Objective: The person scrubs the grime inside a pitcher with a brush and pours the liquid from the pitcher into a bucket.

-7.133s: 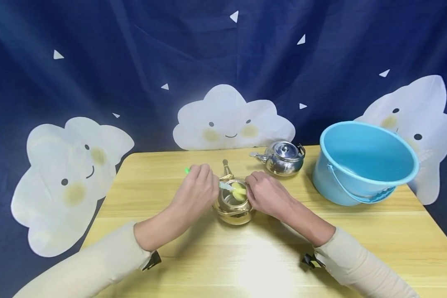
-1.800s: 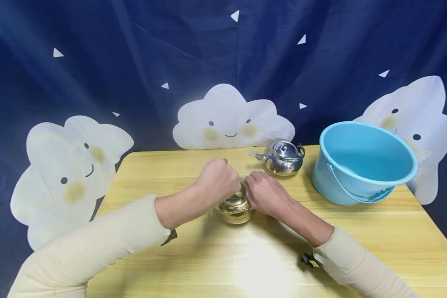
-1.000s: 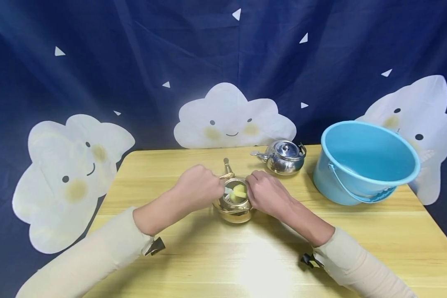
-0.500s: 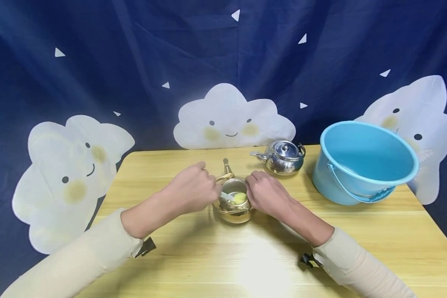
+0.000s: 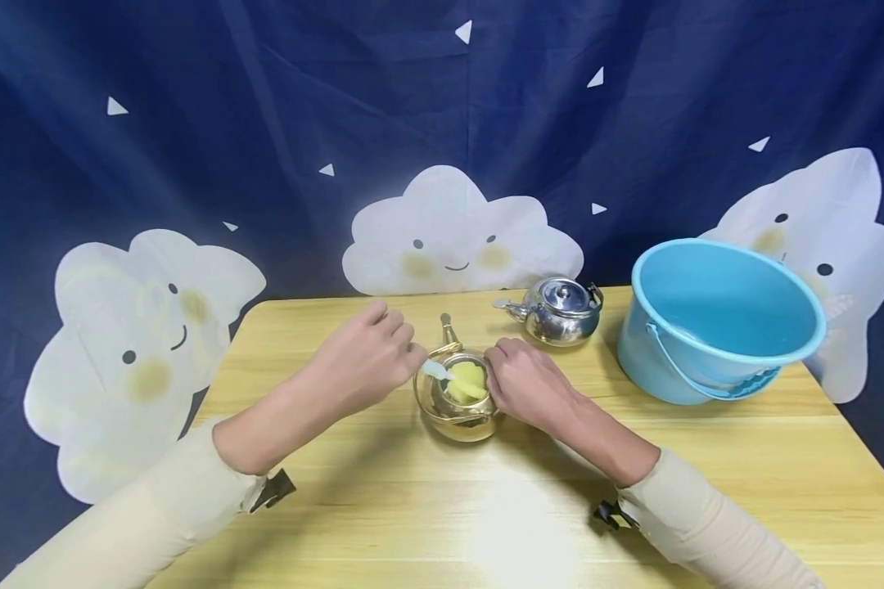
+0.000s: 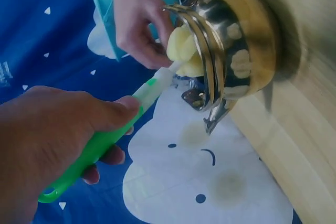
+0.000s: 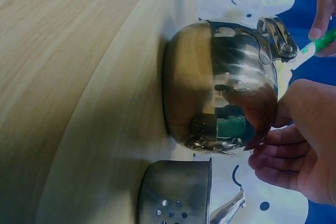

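Gold kettle [image 5: 462, 429] on wooden table [image 5: 383, 507]; cloud-print curtain [image 5: 390, 82] behind.

the brush handle [image 6: 100, 145] is bright green with a white neck [image 6: 158, 85], its sponge head [image 5: 467, 381] pale yellow. the front kettle [image 5: 462, 429] shines gold, the rear kettle [image 5: 563, 319] silver. the bucket [image 5: 659, 368] is light blue, the table [image 5: 383, 499] honey-yellow with streaked grain. white triangles [image 5: 464, 32] and clouds [image 5: 442, 196] pattern the navy curtain [image 5: 383, 82].

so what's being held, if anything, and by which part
The left hand holds the sponge brush by its green handle; the right hand holds the open kettle at its rim.
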Available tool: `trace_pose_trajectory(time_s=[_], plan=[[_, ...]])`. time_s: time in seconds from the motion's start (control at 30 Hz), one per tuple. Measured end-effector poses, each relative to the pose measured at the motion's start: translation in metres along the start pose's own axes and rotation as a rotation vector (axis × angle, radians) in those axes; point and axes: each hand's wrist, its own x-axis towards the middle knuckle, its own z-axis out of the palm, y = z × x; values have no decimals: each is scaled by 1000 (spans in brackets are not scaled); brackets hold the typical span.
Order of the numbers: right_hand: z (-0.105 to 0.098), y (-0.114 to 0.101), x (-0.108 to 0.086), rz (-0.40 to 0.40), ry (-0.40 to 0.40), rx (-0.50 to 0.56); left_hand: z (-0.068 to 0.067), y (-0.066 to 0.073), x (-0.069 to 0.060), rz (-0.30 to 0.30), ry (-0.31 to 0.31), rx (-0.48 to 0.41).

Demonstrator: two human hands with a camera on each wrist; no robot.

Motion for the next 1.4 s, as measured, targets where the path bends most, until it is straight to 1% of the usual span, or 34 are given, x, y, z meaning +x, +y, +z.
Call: trace_pose_trajectory(time_s=[0.17,0.4,0.53,0.67,0.9,1.1,1.4], plan=[[0,0,0,7,-11,2,1,-3,-5,-12,23,-11],[1,0,0,0,10,6,3,-5,-11,-27,33,-13],[2,0,0,-4,14,3,4,-6,-14,-38,51,-12],[1,0,0,-7,12,-2,2,-8,-15,-37,70,-21],[-1,0,0,5,-1,6,-4,-10,-15,-25,65,-11],[-1,0,0,10,-5,8,-11,-14,-15,-18,84,8],[0,1,-1,6,-6,2,-13,-17,-20,-27,114,-7]])
